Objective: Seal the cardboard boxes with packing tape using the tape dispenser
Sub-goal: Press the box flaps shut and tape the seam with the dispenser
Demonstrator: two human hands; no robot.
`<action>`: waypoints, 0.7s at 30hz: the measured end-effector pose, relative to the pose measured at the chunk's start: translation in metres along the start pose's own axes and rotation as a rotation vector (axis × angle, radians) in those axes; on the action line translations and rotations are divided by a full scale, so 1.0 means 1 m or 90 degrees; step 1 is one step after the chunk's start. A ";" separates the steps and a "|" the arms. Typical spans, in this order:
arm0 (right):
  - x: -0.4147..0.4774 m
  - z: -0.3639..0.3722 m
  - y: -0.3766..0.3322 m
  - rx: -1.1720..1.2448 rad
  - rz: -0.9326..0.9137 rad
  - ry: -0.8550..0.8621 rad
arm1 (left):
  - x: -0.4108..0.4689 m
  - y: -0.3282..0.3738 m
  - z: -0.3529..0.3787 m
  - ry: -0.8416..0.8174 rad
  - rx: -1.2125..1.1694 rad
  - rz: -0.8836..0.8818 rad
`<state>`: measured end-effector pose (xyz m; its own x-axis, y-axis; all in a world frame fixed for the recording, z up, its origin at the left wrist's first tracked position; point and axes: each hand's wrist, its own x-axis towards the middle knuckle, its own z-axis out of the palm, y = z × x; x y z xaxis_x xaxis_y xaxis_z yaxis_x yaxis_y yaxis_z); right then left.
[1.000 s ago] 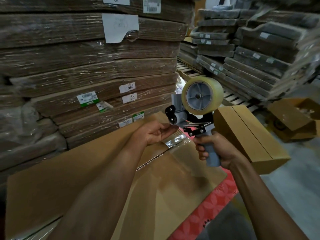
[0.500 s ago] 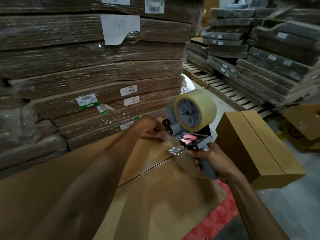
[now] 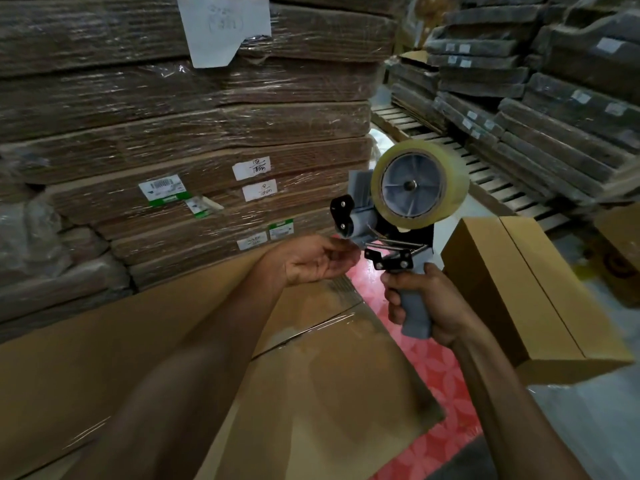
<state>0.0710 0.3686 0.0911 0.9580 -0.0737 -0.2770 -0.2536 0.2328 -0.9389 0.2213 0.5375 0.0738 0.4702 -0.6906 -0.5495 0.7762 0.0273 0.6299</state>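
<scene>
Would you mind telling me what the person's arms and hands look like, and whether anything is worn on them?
Both arms are bare: no sleeve reaches the left forearm or the right forearm. The left hand and right hand are ungloved, and no watch, bracelet or ring shows on the parts in view.

a warehouse or packing store: tall stacks of flat cardboard [image 3: 207,133] wrapped in plastic film and tagged with paper labels [image 3: 251,168], more wrapped bundles [image 3: 571,109] on wooden pallets [image 3: 485,161], and made-up boxes [image 3: 519,289] on the bare floor [image 3: 588,427].
</scene>
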 end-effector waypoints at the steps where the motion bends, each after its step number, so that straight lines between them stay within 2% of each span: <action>1: 0.002 -0.001 0.000 -0.001 0.001 0.002 | 0.001 0.000 0.001 0.014 -0.003 0.010; 6: 0.004 0.001 0.001 -0.055 -0.009 0.003 | 0.002 0.015 -0.004 0.138 0.097 0.088; 8: 0.006 0.005 0.004 -0.067 -0.005 0.004 | 0.002 0.023 -0.008 0.166 0.183 0.127; 13: 0.007 0.019 0.017 -0.139 -0.005 0.050 | 0.005 0.047 -0.022 0.417 0.666 0.276; 14: 0.005 0.020 0.020 -0.147 -0.007 0.063 | 0.005 0.052 -0.028 0.440 0.686 0.287; 18: -0.012 0.026 0.033 -0.152 -0.025 0.103 | 0.006 0.059 -0.045 0.478 0.613 0.278; 21: -0.024 0.028 0.046 -0.103 -0.003 0.141 | 0.016 0.062 -0.054 0.498 0.623 0.265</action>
<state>0.0404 0.4082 0.0603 0.9113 -0.2883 -0.2941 -0.2844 0.0758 -0.9557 0.2996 0.5677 0.0746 0.9717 -0.1520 -0.1809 0.0477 -0.6236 0.7803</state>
